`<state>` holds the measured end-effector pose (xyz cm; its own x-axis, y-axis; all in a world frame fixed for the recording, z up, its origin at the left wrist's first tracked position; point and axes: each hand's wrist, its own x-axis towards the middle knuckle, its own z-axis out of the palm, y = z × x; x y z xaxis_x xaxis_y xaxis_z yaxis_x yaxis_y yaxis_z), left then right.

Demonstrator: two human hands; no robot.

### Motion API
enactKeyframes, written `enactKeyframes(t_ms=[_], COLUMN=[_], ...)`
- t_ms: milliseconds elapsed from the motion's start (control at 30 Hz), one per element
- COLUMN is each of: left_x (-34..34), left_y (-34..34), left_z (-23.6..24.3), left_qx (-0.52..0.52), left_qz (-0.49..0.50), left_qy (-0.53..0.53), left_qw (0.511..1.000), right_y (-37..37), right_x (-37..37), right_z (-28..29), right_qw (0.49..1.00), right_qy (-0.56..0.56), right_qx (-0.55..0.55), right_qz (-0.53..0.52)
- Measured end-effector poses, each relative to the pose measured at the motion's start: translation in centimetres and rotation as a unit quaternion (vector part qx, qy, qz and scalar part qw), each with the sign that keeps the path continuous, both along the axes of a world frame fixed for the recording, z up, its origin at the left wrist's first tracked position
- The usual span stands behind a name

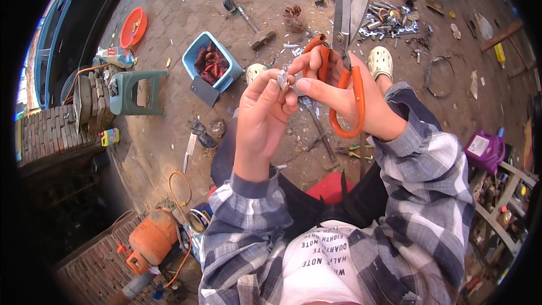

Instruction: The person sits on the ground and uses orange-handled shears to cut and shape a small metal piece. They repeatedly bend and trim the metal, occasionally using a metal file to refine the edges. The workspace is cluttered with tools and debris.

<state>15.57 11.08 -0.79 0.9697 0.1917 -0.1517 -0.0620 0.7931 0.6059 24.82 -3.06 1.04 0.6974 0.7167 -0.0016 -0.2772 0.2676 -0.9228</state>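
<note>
My left hand (261, 116) pinches a small crumpled silvery metal piece (283, 81) between thumb and fingertips. In my right hand (337, 99) is a large pair of scissors (342, 18) with orange-covered handles. The blades stand partly apart and point away from me, to the far side. My right thumb and forefinger reach across to the metal piece, at or very near its right side; whether they touch it I cannot tell. Below the hands, a hammer-like tool (320, 130) and green-handled pliers (355, 147) lie on the ground.
A blue tub (232, 72) with dark red-brown scrap stands ahead left, a hammer (244, 17) beyond it. Metal parts (389, 21) lie heaped ahead right. On the left are a green stool (130, 91), a red basin (141, 21), a knife (189, 148) and an orange gas cylinder (152, 232).
</note>
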Motion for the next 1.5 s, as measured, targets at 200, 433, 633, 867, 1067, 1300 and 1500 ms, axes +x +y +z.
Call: enactKeyframes(t_ms=[200, 433, 633, 867, 1067, 1300, 1500], left_x=[0.0, 0.0, 0.1, 0.0, -0.2, -0.4, -0.6], left_y=[-0.3, 0.1, 0.1, 0.0, 0.2, 0.9, 0.6], left_z=[0.3, -0.1, 0.3, 0.3, 0.7, 0.8, 0.9], left_qx=[0.037, 0.075, 0.091, 0.118, 0.163, 0.184, 0.179], left_qz=[-0.020, -0.041, -0.030, -0.013, -0.035, -0.056, -0.083], left_qy=[0.043, 0.052, 0.037, 0.048, 0.021, 0.012, 0.015], left_qw=[0.998, 0.995, 0.995, 0.992, 0.986, 0.981, 0.980], right_y=[0.1, 0.1, 0.1, -0.5, -1.3, -1.4, -1.5], right_x=[0.4, 0.7, 0.8, 1.1, 1.4, 1.5, 1.6], right_z=[-0.5, -0.3, -1.1, 0.3, 1.0, 1.2, 0.6], right_qw=[1.000, 0.990, 0.997, 0.991, 0.982, 0.978, 0.970], right_qy=[-0.014, -0.128, -0.067, 0.055, 0.141, 0.148, 0.168], right_qx=[0.000, -0.060, -0.032, -0.104, -0.080, -0.059, -0.092], right_qz=[0.008, -0.009, -0.017, 0.064, 0.094, 0.133, 0.149])
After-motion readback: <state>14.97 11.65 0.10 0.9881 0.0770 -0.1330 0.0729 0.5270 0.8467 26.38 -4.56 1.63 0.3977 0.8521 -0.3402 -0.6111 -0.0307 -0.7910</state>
